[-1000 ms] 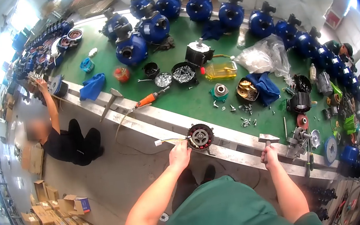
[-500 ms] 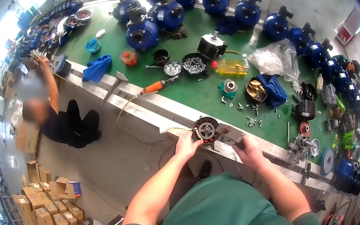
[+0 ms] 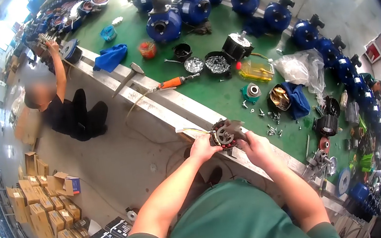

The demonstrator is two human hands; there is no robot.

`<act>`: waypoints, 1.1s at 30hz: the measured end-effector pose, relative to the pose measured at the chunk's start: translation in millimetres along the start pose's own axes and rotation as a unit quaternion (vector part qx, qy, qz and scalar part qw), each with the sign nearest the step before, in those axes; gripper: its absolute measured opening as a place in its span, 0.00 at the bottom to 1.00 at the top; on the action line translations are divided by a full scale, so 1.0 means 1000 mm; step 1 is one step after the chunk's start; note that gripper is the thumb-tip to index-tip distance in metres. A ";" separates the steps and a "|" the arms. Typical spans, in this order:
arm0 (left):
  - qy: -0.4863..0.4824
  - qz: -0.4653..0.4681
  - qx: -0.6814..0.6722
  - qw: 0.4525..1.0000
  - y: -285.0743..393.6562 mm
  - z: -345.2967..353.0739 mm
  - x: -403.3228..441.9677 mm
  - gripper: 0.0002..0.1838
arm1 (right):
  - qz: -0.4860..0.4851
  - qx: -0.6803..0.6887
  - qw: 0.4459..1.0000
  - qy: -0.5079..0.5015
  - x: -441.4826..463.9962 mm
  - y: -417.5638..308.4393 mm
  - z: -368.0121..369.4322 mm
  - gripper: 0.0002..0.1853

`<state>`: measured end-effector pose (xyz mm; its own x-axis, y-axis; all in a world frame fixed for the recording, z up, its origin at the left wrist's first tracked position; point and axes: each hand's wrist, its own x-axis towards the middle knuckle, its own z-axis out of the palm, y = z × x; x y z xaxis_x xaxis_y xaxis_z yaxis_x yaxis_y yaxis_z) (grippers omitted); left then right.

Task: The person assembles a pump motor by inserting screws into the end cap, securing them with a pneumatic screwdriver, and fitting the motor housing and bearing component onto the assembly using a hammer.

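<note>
At the bench's near edge, my left hand grips the left side of a round motor stator with a slotted metal disc in its middle. Wires with a white plug stick out to the left of it. My right hand is closed around the handle of a hammer, whose blurred head is over the right part of the stator. Whether the hammer touches the stator I cannot tell.
An orange power tool and another hammer lie left on the metal rail. Screws, a yellow bottle and a black motor stand on the green bench. Another person sits at the left; blue pumps line the back.
My right hand has moved left with the hammer, from the rail to the stator. The view has shifted, so the bench things appear further right.
</note>
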<state>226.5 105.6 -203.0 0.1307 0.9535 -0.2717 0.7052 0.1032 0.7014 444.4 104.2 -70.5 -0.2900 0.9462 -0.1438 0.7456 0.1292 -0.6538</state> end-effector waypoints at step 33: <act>-0.062 -0.096 0.048 0.992 0.015 -0.015 -0.003 0.41 | -0.089 0.126 0.978 0.138 -0.009 0.001 0.012 0.11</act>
<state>226.6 109.0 -181.7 0.0674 0.8763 -0.4771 0.7880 0.2465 0.5641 440.6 92.1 -78.4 -0.2022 0.9640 0.1725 0.5168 0.2546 -0.8174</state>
